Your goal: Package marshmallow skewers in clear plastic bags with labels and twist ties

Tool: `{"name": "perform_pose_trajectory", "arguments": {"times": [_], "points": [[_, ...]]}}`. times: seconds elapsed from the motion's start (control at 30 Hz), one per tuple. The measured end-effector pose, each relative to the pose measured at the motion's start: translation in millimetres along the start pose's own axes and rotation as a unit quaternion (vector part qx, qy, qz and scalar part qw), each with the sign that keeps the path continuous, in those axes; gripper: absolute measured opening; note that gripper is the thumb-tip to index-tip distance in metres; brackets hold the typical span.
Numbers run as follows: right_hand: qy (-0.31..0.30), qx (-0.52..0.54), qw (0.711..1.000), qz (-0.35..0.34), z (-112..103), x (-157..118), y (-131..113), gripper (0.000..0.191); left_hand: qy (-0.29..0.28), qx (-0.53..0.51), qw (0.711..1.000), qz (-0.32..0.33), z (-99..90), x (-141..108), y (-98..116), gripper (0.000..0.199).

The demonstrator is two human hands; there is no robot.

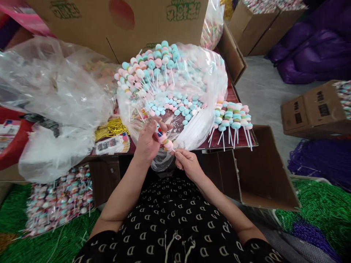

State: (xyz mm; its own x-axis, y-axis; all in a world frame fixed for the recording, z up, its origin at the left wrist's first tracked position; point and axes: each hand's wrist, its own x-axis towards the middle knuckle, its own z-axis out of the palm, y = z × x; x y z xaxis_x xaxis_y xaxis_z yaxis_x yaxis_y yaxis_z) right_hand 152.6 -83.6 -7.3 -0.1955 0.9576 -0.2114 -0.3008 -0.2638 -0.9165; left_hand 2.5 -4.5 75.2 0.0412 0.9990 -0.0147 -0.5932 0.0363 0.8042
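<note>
- Your black top (175,219), printed with small pale shapes, fills the bottom of the view.
- Your left hand (148,142) is closed narrowly, holding a candy skewer (165,141) of pink and white pieces, with a small printed piece by your fingers.
- Your right hand (188,164) is in a narrow pinch at the skewer's lower end, so the skewer sits between your hands, over the near edge of the table.
- An open cardboard box (263,171) stands below the table, near your right hand.
- On the dark red table (230,96), a clear plastic bag (204,126) holds a heap of pink, white and blue candy skewers (170,91).
- More skewers (233,120) lie just beside that bag, with their sticks hanging over the table edge.
- Left of the bag are gold ties (111,128) and printed cards (112,144), partly under a large loose plastic sheet (55,95).
- On the floor, a bag of skewers (60,201) lies on green bead strands (315,201), with purple bead strands (315,164) to your right.
- Farther off stand cardboard boxes (312,109), purple bags (309,51) and a tall box (117,25) behind the table.
</note>
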Motion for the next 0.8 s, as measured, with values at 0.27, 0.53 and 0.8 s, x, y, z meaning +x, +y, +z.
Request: {"name": "perform_pose_trajectory", "arguments": {"times": [0.27, 0.53, 0.8], "points": [[0.035, 0.013, 0.999, 0.000, 6.8, 0.8, -4.7, 0.052, 0.005, 0.012, 0.999, -0.052, 0.3, -20.3, -24.8, 0.035], [0.023, -0.043, 0.999, 0.007, -2.4, 0.5, -5.6, 0.051, 0.046, -0.006, 0.999, -0.029, -8.5, -9.7, -5.6, 0.055], [0.142, -0.238, 0.952, -0.132, -2.2, -2.7, -7.3, 0.028, 0.119, -0.040, 0.991, -0.035, -7.5, -6.3, -19.5, 0.027]]}}
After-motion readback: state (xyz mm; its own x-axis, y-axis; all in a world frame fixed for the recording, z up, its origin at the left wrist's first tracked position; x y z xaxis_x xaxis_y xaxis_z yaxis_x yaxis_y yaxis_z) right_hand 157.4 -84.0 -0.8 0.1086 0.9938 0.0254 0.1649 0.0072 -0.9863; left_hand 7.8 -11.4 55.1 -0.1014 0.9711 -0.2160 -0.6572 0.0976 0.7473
